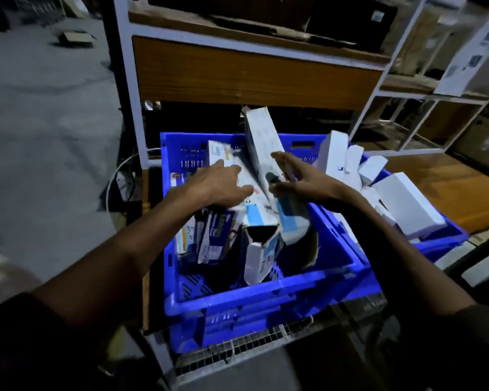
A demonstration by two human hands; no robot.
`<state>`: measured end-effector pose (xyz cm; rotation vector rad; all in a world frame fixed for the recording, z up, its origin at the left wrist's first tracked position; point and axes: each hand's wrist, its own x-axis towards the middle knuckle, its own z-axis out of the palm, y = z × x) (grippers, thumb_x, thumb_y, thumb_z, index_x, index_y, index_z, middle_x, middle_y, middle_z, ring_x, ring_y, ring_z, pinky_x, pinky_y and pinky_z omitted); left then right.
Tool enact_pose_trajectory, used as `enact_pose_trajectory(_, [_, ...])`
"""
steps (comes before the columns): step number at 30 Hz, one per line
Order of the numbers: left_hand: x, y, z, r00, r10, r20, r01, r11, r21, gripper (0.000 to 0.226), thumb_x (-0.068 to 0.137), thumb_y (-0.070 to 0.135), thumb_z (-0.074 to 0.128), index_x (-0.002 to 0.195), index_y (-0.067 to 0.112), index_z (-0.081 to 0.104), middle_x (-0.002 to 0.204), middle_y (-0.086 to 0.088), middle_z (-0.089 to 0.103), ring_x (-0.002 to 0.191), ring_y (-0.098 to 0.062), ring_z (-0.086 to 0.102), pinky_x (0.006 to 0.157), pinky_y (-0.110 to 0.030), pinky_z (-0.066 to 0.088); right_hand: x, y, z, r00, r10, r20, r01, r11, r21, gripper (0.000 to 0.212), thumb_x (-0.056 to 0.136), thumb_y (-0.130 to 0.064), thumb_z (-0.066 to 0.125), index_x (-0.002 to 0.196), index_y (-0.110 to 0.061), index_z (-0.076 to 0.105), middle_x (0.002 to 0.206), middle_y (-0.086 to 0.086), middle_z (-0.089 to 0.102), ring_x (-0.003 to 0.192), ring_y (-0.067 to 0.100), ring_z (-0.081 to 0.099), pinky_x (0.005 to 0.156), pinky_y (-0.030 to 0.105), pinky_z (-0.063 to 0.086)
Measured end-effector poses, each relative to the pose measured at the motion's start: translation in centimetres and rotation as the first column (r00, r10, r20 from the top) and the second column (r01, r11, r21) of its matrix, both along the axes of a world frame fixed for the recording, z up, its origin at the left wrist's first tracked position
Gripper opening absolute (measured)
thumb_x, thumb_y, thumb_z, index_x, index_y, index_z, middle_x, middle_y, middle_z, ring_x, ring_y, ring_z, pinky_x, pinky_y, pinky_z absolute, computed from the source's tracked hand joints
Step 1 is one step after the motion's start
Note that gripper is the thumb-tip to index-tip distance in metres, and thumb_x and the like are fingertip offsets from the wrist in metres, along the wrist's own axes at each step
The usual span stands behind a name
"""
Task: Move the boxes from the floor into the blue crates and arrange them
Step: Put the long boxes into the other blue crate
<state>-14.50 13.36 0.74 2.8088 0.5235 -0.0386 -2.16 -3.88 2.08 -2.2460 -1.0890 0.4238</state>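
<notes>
Arranging is the step I judge underway: my left hand [220, 184] presses open-fingered on a flat box [239, 176], my right hand [299, 182] steadies the tall box [261, 142] with straight fingers in the near crate [266, 294]; next, lay it flat.

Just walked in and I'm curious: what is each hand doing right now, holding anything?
Left hand: open, fingers spread flat on a box in the blue crate.
Right hand: open, fingers straight beside the tall white box; grips nothing.

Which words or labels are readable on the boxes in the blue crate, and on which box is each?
"Laminat...": partly legible yellow word on the upright box at the crate's left.
White boxes in the right crate: no readable text.
Other print, including the tall tilted box: too blurred.
</notes>
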Motion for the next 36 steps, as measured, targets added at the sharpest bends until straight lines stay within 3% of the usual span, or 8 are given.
enact_pose_trajectory(2, [0.7,0.0,-1.7,0.999,-0.012,-0.044,0.013,0.999,0.030,0.075,0.090,0.070,0.047,0.149,0.023,0.042,0.156,-0.014,0.039,0.138,-0.037,0.042,0.110,-0.049,0.038,0.3,0.0,-1.3,0.995,0.049,0.089,-0.038,0.992,-0.121,0.082,0.092,-0.025,0.070,0.157,-0.016,0.020,0.164,0.000,0.021,0.149,0.012,0.021,0.110,0.003,0.005])
enact_pose_trajectory(4, [1.3,-0.5,-2.5,0.999,-0.004,-0.049,0.008,0.998,0.067,0.075,0.086,0.075,0.047,0.143,0.026,0.046,0.147,-0.010,0.049,0.131,-0.038,0.048,0.103,-0.051,0.043,0.6,-0.1,-2.3,0.986,0.086,0.144,-0.060,0.982,-0.177,0.084,0.093,-0.027,0.068,0.158,-0.015,0.017,0.164,0.002,0.019,0.150,0.015,0.021,0.098,-0.004,0.005])
enact_pose_trajectory(9, [1.9,-2.8,-2.3,0.999,0.026,0.021,-0.029,0.989,0.146,0.059,0.092,0.063,0.048,0.136,0.023,0.049,0.141,-0.006,0.052,0.129,-0.041,0.044,0.095,-0.053,0.043,1.3,-1.1,-3.1,0.967,0.103,0.234,-0.052,0.975,-0.215,0.077,0.094,-0.028,0.067,0.156,-0.012,0.024,0.159,0.010,0.034,0.144,0.022,0.035,0.110,0.026,0.029])
enact_pose_trajectory(13, [1.9,-4.7,-1.9,0.998,0.043,0.037,-0.050,0.979,0.200,0.055,0.094,0.059,0.048,0.133,0.020,0.051,0.140,-0.007,0.053,0.132,-0.040,0.040,0.101,-0.064,0.037,1.9,-2.6,-3.4,0.943,0.051,0.329,-0.020,0.995,-0.099,0.049,0.094,-0.029,0.065,0.138,-0.012,0.054,0.138,0.006,0.060,0.127,0.023,0.055,0.100,0.029,0.041])
enact_pose_trajectory(17, [2.1,-8.0,-1.4,0.990,-0.037,0.139,0.008,0.978,0.206,0.051,0.094,0.054,0.049,0.133,0.020,0.053,0.138,-0.003,0.056,0.130,-0.035,0.045,0.099,-0.056,0.044,1.4,-4.6,-3.3,0.933,-0.011,0.361,-0.030,0.994,0.105,0.025,0.093,-0.019,0.062,0.115,-0.011,0.070,0.110,0.003,0.074,0.099,0.020,0.068,0.089,0.032,0.050])
enact_pose_trajectory(22, [3.3,-13.1,-1.4,0.952,-0.146,0.268,0.098,0.978,0.185,0.041,0.093,0.043,0.049,0.124,0.017,0.056,0.128,-0.005,0.061,0.119,-0.033,0.052,0.093,-0.052,0.049,1.4,-8.7,-3.1,0.917,-0.109,0.384,0.007,0.966,0.259,0.022,0.091,-0.012,0.062,0.108,-0.009,0.074,0.103,0.004,0.077,0.091,0.017,0.072,0.076,0.018,0.043])
enact_pose_trajectory(29, [5.7,-18.9,-1.8,0.899,-0.191,0.395,0.183,0.981,0.058,0.041,0.094,0.038,0.054,0.127,0.015,0.055,0.129,-0.005,0.061,0.117,-0.032,0.057,0.092,-0.043,0.050,3.8,-15.9,-2.9,0.920,-0.214,0.328,0.109,0.944,0.311,0.022,0.090,-0.011,0.063,0.109,-0.008,0.074,0.106,0.003,0.076,0.087,0.007,0.068,0.071,-0.003,0.039])
enact_pose_trajectory(36, [8.8,-20.5,-2.0,0.887,-0.097,0.452,0.123,0.992,-0.029,0.061,0.094,0.033,0.059,0.149,0.012,0.042,0.161,-0.011,0.031,0.144,-0.036,0.033,0.117,-0.045,0.029,8.5,-18.4,-2.8,0.906,-0.278,0.318,0.170,0.929,0.330,0.023,0.092,-0.017,0.063,0.112,-0.012,0.073,0.108,0.000,0.075,0.091,0.007,0.069,0.071,-0.003,0.037])
